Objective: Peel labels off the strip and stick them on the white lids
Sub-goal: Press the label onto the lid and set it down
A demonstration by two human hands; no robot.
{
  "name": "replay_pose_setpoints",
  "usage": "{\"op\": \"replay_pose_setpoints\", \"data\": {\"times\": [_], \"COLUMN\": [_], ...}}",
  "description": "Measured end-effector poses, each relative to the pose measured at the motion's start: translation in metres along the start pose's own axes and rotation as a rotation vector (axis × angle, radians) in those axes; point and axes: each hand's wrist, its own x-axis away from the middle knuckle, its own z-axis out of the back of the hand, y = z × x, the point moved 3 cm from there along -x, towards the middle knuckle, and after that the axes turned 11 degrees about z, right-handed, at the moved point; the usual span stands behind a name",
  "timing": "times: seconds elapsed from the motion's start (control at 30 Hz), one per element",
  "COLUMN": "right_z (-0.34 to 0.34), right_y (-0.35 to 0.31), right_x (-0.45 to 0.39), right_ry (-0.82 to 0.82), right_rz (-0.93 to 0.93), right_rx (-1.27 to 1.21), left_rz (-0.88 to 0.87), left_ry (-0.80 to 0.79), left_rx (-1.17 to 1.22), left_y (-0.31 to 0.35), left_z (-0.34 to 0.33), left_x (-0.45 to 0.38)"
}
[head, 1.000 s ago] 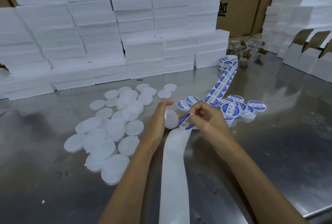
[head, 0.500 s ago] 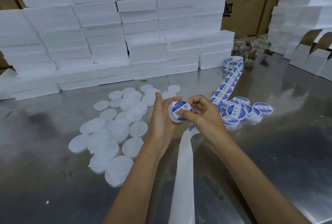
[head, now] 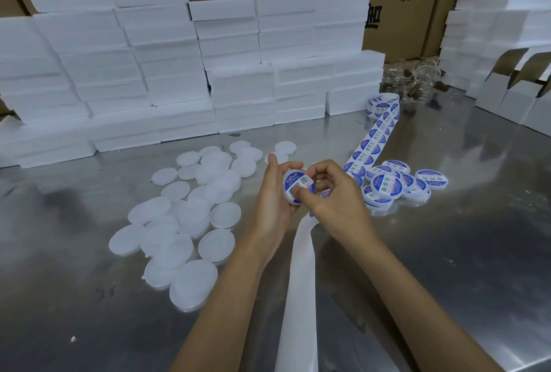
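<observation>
The white lid (head: 299, 185) now in work is above the steel table (head: 447, 252), held between the two hands, and a round blue-and-white label (head: 301, 183) already lies on its top face. The left hand (head: 275, 192) holds the lid from the left side, with the fingers curled around its edge and the thumb standing up above it. The right hand (head: 334, 192) comes from the right; its thumb presses flat on the lower part of the label and its other fingers are bent behind the lid's far edge. I judge that the label is being rubbed down, so this lid is almost finished.

Just right of the held lid there is a small heap of labelled lids (head: 396, 185), maybe about ten, so a part of the job is done. To the left of the held lid a much bigger group of bare lids (head: 190, 216) lies spread and partly overlapping on the table; most of the work is still left.

The label strip (head: 375, 139) runs from the hands away to the right rear, to a small roll (head: 383, 103) near the white foam blocks (head: 179, 67). The empty backing paper (head: 299, 297) hangs from under the hands toward the person. Both forearms reach forward from the lower edge and meet at the lid.
</observation>
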Motion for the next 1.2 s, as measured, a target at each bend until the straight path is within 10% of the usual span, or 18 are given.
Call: {"op": "replay_pose_setpoints", "data": {"times": [0.37,1.2], "right_z": [0.001,0.006], "right_y": [0.009,0.022], "right_x": [0.009,0.006], "right_ry": [-0.023,0.044], "right_rz": [0.111,-0.015], "right_rx": [0.499,0.568], "left_rz": [0.070,0.114], "left_ry": [-0.105,-0.209], "left_rx": [0.230,0.143], "left_y": [-0.001,-0.008], "left_z": [0.007,-0.009], "left_x": [0.001,0.004]}}
